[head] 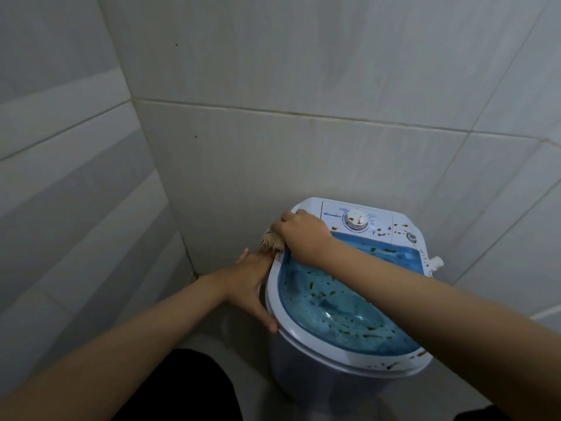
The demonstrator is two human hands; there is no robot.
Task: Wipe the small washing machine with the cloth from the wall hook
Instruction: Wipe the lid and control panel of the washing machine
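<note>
Fingers of the right hand bunch a tan cloth against the washing machine's left rear rim. Left hand, fingers together, presses flat on its side.

The small washing machine stands upright in a tiled corner, a white tub-shaped body with a translucent blue lid closed on top and a white control panel with a round dial at the back. Brown and greenish specks dot the lid, panel and front rim. The cloth, beige and fringed, lies bunched on the machine's back-left rim edge.
</note>
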